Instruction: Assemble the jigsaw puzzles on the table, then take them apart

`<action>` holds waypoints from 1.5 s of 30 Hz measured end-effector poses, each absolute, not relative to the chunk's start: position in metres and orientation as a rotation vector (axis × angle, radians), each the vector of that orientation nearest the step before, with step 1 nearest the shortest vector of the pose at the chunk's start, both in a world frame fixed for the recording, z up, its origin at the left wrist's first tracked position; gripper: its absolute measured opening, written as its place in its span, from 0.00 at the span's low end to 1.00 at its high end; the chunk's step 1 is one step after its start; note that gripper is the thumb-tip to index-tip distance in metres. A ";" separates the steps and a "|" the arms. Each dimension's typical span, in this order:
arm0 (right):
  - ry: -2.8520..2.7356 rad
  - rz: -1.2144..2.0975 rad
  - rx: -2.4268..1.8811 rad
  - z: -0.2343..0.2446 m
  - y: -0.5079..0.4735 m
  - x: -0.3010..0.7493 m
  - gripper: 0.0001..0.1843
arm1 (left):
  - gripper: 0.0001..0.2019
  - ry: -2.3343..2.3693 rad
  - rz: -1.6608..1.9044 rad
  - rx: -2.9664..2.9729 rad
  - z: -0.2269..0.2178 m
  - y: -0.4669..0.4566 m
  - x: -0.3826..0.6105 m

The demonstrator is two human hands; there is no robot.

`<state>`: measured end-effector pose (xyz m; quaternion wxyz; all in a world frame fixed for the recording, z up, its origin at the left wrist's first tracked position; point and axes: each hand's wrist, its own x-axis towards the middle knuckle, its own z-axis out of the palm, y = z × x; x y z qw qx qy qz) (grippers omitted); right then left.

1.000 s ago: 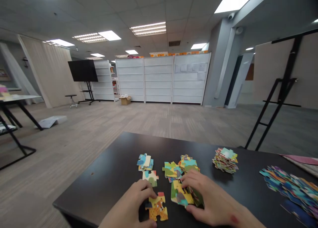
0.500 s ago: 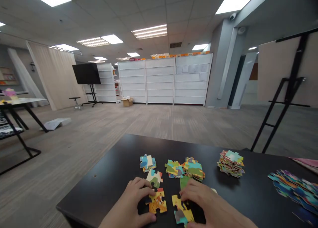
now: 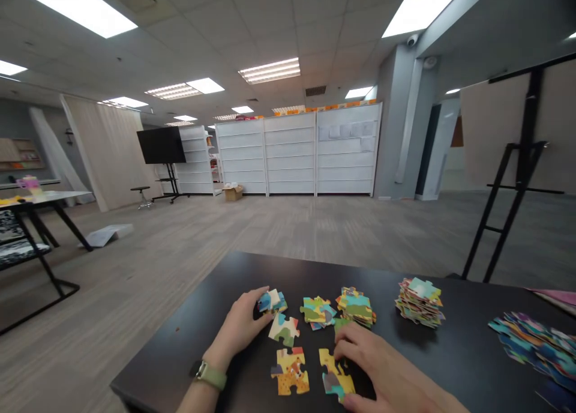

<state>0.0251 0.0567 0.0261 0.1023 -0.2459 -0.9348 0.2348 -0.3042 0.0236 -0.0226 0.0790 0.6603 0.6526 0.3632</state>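
On the black table (image 3: 193, 347) lie coloured jigsaw pieces. My left hand (image 3: 240, 326), with a green watch at the wrist, reaches forward and its fingers close round a small blue and white stack of pieces (image 3: 272, 301). A white and green piece (image 3: 284, 329) lies just beside it. An orange and yellow piece (image 3: 291, 371) lies free near the front edge. My right hand (image 3: 378, 368) rests flat with its fingertips on a yellow joined piece (image 3: 335, 374). Behind it sit a green and yellow cluster (image 3: 317, 311) and a small pile (image 3: 356, 306).
A taller stack of pieces (image 3: 420, 302) stands to the right, and a spread of blue pieces (image 3: 535, 338) lies at the far right. A black easel (image 3: 508, 209) stands behind the table. Another table (image 3: 40, 221) is at the left across open carpet.
My left hand left the orange and yellow piece and moved forward to the blue and white stack. The right hand stayed on the yellow piece. The camera tilted up slightly.
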 end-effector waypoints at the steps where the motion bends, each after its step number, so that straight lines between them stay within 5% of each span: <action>1: -2.753 0.698 -0.715 0.026 0.057 0.026 0.18 | 0.22 1.948 1.089 1.973 -0.024 0.024 -0.305; 6: -2.703 0.711 -0.680 0.023 0.058 0.028 0.16 | 0.07 2.005 1.120 1.960 -0.025 0.007 -0.315; 13: -2.662 0.696 -0.672 0.017 0.061 0.028 0.13 | 0.05 2.334 1.108 1.883 -0.033 -0.015 -0.352; 17: -2.656 0.682 -0.683 0.014 0.062 0.027 0.12 | 0.11 2.329 1.018 1.877 -0.037 -0.020 -0.358; 22: -2.660 0.675 -0.679 0.014 0.061 0.025 0.10 | 0.29 2.150 0.891 1.965 -0.025 -0.025 -0.336; 36: -2.666 0.689 -0.688 0.017 0.060 0.022 0.08 | 0.22 1.931 0.631 2.125 -0.029 -0.015 -0.265; 45: -2.655 0.706 -0.712 0.014 0.061 0.022 0.09 | 0.25 2.401 0.438 1.910 -0.029 0.020 -0.301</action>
